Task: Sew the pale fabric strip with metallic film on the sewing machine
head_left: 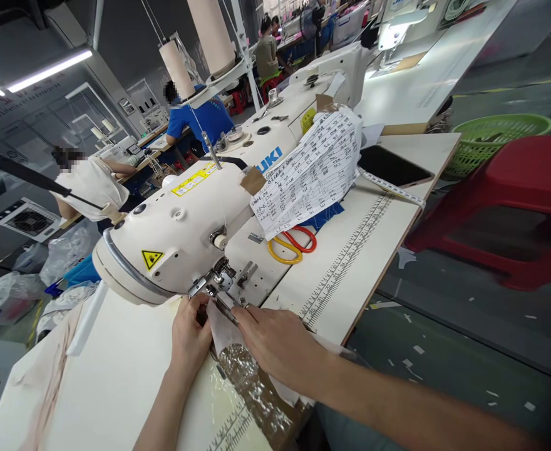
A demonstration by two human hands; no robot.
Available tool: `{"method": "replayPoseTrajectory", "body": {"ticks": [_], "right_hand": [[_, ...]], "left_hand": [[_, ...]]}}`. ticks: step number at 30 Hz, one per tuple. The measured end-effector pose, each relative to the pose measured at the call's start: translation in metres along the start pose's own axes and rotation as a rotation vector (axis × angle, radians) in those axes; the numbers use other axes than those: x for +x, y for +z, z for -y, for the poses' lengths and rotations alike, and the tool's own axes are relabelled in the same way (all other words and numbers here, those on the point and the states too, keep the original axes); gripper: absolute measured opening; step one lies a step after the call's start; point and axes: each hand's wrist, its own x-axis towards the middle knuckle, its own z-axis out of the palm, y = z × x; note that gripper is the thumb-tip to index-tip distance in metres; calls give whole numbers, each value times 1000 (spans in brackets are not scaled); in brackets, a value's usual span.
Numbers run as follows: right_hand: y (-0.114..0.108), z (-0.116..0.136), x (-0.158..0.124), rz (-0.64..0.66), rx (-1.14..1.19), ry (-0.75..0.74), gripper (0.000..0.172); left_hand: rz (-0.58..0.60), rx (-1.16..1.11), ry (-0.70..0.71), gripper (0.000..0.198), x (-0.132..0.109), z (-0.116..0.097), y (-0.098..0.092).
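A white industrial sewing machine point(181, 232) stands on a pale work table point(360, 250). A strip of white fabric point(223, 329) lies under its presser foot point(219, 293). My left hand point(188, 335) rests on the table left of the needle, fingers curled and pinching the fabric edge. My right hand point(275, 341) lies on the fabric to the right, fingers stretched toward the presser foot and pressing the cloth flat.
Yellow and red scissors point(292, 245) lie beside a stack of printed paper sheets point(313, 172). A dark phone point(392, 166) and tape measure point(391, 188) sit further right. A red stool point(514, 207) and green basket point(496, 134) stand on the floor. Other people sew at rows behind.
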Motion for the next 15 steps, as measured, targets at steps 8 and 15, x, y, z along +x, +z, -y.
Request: {"method": "replayPoseTrajectory", "body": {"ticks": [8,15], "right_hand": [[2,0,-1,-5,-2,-6,27],[1,0,-1,-8,-3,-5,27]], "left_hand": [[22,-23,-12,17,0,2,-2],[4,-25,-14,20,1,0,0]]}}
